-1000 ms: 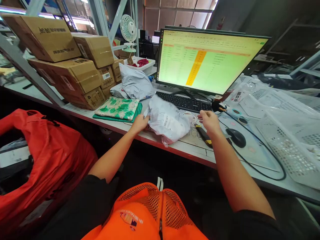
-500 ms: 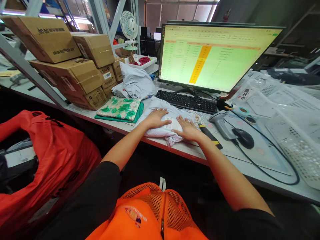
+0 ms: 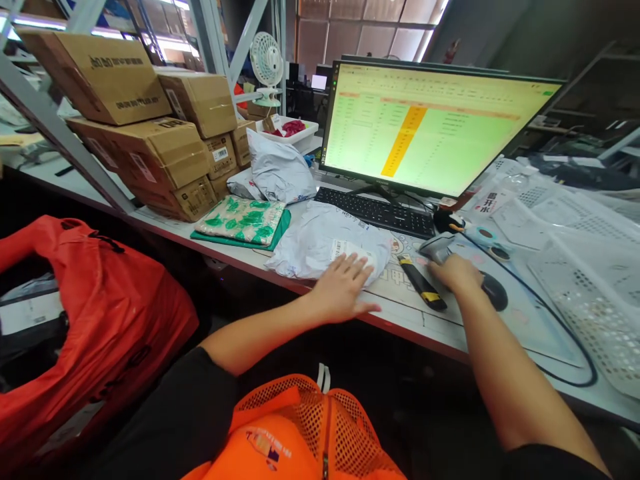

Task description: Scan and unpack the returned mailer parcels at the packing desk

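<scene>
A white plastic mailing bag [image 3: 315, 233] with a printed label [image 3: 350, 251] lies near the front edge of the desk. My left hand [image 3: 343, 288] rests against its near side, fingers spread by the label, with the thumb pointing right. To the right, my right hand [image 3: 456, 272] is wrapped around the handle of a grey barcode scanner [image 3: 436, 248], which still lies at the desk surface. Its fingers are partly hidden behind the back of the hand. Between the two hands lies a black and yellow box cutter [image 3: 423, 283]. A black mouse [image 3: 495, 291] sits just beyond the right wrist.
Behind the bag stand a keyboard [image 3: 375, 211] and a monitor [image 3: 435, 127]. Folded green-patterned packaging [image 3: 243, 220], another white mailing bag [image 3: 280, 170] and stacked cardboard boxes [image 3: 150, 150] are on the left. White plastic baskets [image 3: 590, 300] fill the right. A red bag [image 3: 120, 313] stands below.
My right hand has left the mailing bag and moved right onto the barcode scanner. My left hand has slid right and nearer to me, along the bag's front side.
</scene>
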`<state>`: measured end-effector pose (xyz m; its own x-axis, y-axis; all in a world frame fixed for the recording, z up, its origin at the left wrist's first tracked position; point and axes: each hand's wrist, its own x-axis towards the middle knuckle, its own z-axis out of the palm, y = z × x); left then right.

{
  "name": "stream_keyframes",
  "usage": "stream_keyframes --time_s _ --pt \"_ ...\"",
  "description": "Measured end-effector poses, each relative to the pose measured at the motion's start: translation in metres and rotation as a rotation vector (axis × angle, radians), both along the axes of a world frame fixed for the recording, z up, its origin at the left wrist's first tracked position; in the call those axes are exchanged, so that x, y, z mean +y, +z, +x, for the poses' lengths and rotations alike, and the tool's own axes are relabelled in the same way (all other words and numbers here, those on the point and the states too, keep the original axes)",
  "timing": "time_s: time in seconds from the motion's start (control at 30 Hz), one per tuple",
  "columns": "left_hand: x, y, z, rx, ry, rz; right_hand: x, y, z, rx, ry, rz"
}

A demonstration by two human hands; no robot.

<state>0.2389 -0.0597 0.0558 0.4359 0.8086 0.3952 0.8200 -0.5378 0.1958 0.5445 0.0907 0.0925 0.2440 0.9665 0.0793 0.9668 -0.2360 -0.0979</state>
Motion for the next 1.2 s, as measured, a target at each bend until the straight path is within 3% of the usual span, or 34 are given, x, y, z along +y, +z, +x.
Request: stream_keyframes --time_s 0.07,0.13,0.3,0.37,0.47,0.53,0.63,0.67,0.73,0.87,0.97,1.07,1.2 --pt "-0.006 -0.011 0.019 0.059 -0.024 0.011 0.000 -0.003 -0.009 -0.017 -0.051 -0.057" --pt "-0.008 -0.018 0.028 0.103 -0.026 0.013 -0.002 0.007 -0.017 -0.034 -0.050 -0.079" --pt "-0.026 -0.020 0.025 0.055 -0.081 0.074 -0.024 0.068 -0.011 0.110 0.091 -0.058" --pt "-0.047 -0.026 0.029 0.002 -0.222 0.094 -0.045 0.093 -0.008 0.261 0.205 -0.106" --pt "-0.085 -0.053 0.046 -0.003 -0.544 -0.005 -0.078 0.121 -0.020 0.356 0.529 -0.167" --pt "-0.108 -0.077 0.061 0.039 -0.729 -0.155 -0.096 0.132 -0.040 0.324 0.748 -0.189" --pt "-0.126 -0.102 0.073 0.047 -0.850 -0.321 -0.106 0.139 -0.069 0.270 0.929 -0.238" --pt "-0.126 -0.103 0.072 0.023 -0.857 -0.328 -0.105 0.139 -0.076 0.263 0.943 -0.252" --pt "-0.115 -0.088 0.059 -0.078 -0.824 -0.268 -0.098 0.135 -0.079 0.263 0.919 -0.253" --pt "-0.061 -0.016 0.005 -0.314 -0.558 -0.040 -0.064 0.106 -0.059 0.239 0.649 -0.205" --pt "-0.010 0.026 -0.036 -0.194 -0.288 -0.001 -0.037 0.070 -0.036 0.120 0.319 -0.125" --pt "0.032 0.028 -0.059 -0.002 -0.132 -0.113 -0.023 0.031 -0.017 0.002 0.059 -0.059" --pt "0.052 -0.006 -0.065 0.014 -0.083 -0.144 -0.023 0.003 -0.009 -0.063 -0.082 -0.040"
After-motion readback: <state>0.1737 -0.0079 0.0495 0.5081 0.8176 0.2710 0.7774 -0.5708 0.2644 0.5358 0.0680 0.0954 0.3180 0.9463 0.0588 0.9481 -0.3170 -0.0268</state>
